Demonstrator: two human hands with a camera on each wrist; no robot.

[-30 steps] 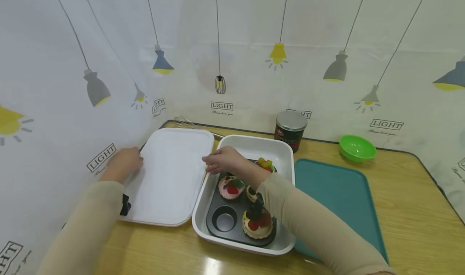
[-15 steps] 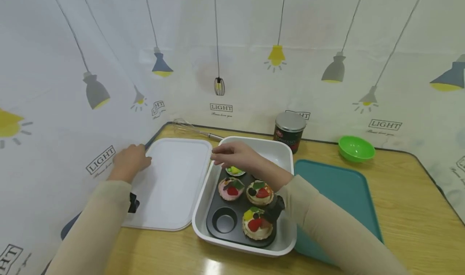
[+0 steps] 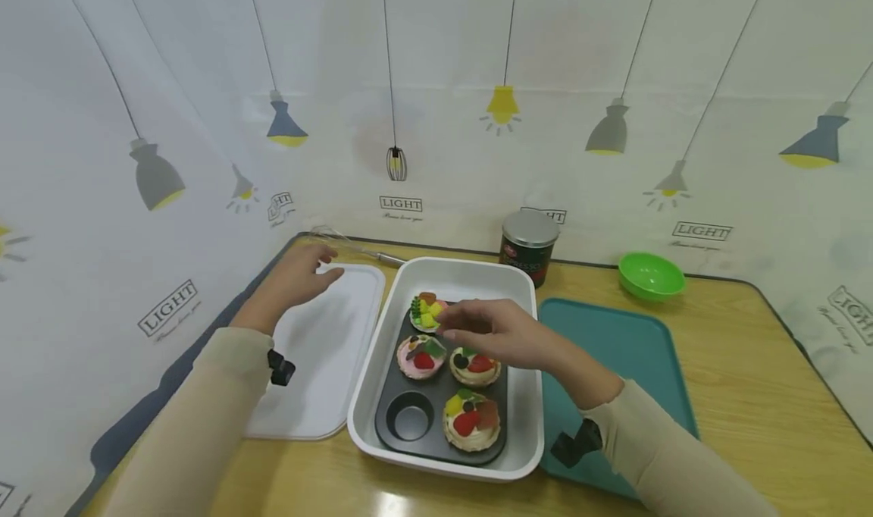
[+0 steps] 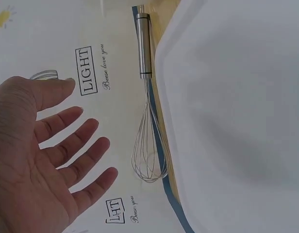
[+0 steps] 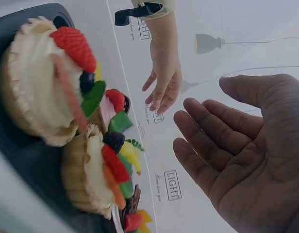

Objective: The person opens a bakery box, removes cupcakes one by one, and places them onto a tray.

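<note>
My left hand (image 3: 293, 286) hovers over the far left part of a white tray (image 3: 330, 350), its fingers spread and holding nothing. In the left wrist view a wire whisk (image 4: 145, 46) lies beyond the tray's edge. My right hand (image 3: 501, 331) hangs over a deep white baking dish (image 3: 464, 274), fingers loosely bent around nothing. Inside the dish sits a dark muffin tin (image 3: 439, 403) with fruit-topped tarts: a pink one (image 3: 416, 350), a yellow-topped one (image 3: 423, 316) and cream ones (image 3: 472, 426). The near-left cup is bare. My right hand hides the tin's far right part.
A teal tray (image 3: 614, 350) lies right of the dish, partly under my right sleeve. Behind stand a dark espresso tin (image 3: 528, 244) with a silver lid and a green bowl (image 3: 651, 276). A printed curtain (image 3: 450, 123) encloses the wooden table (image 3: 736, 365) at the back and left.
The white tray, raised at its far end between both hands, has come down flat at the left. Both hands have left it; the right moved back over the muffin tin, the left rose rightward.
</note>
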